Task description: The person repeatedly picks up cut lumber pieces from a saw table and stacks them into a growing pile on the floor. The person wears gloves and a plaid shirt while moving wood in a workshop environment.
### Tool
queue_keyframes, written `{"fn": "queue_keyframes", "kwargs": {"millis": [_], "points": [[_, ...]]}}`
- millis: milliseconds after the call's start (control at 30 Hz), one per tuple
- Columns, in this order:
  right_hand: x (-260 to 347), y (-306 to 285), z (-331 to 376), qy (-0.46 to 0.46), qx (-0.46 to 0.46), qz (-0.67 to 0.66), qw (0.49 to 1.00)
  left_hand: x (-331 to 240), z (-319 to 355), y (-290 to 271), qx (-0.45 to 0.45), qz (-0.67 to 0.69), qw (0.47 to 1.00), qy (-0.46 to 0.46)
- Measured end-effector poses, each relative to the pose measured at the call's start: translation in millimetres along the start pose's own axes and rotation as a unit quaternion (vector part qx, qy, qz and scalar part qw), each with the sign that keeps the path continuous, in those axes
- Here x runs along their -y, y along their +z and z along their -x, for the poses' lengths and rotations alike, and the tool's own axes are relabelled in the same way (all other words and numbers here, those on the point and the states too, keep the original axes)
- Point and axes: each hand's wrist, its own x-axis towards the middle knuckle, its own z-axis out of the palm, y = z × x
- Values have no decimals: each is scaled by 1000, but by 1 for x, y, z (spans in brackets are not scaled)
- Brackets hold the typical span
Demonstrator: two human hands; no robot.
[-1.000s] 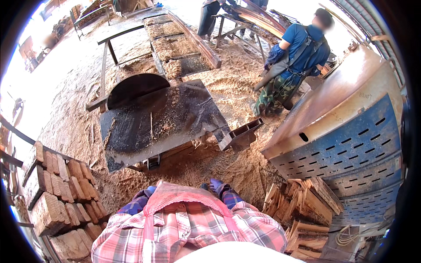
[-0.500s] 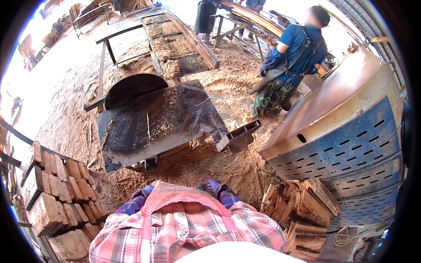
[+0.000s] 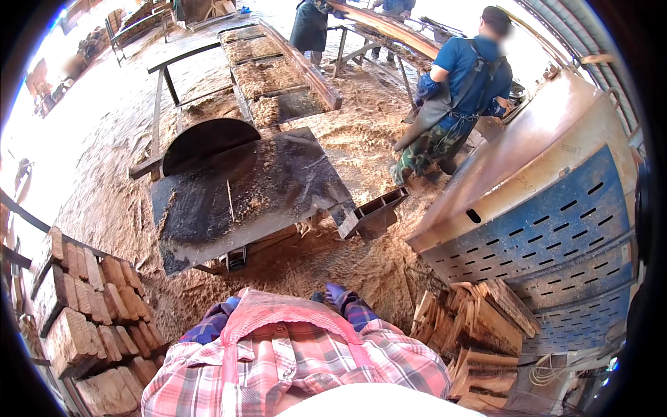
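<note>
Both my arms hang down beside a red apron (image 3: 292, 313) in plaid and dark blue-purple sleeves. On the left side, only a small bluish bit of my left hand (image 3: 233, 300) shows past the apron; its fingers are hidden. My right hand (image 3: 335, 292), in a blue-purple covering, hangs low over the sawdust-covered ground, its fingers too indistinct to read. Neither hand visibly touches anything. Ahead of me is the saw table (image 3: 278, 208), a dark metal top strewn with sawdust and a thin sliver of wood. A large dark half-round saw blade (image 3: 212, 144) stands up at its far left.
Stacked boards (image 3: 83, 278) stand at my left, and cut wood pieces (image 3: 479, 320) at my right. A blue slotted metal panel (image 3: 549, 229) rises beyond them. A sawdust-covered rail frame (image 3: 271, 69) extends behind the table. A co-worker (image 3: 462, 90) stands far right; others handle a long board (image 3: 396, 29).
The co-worker at the far right has turned and shifted slightly, with the arm nearer the metal panel moved. The whole view has drifted a little. My hands stay nearly where they were.
</note>
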Motion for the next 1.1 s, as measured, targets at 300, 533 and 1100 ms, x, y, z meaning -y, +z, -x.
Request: {"fn": "queue_keyframes", "kwargs": {"millis": [300, 533, 1100], "points": [[-8, 2, 1, -15, -21, 4, 1000, 7, 7, 5, -2, 1, 1000, -5], [-14, 1, 3, -33, -16, -15, 999, 7, 7, 9, -3, -3, 1000, -2], [-7, 12, 17, -9, 16, 35, 999, 4, 13, 10, -28, 20, 999, 8]]}}
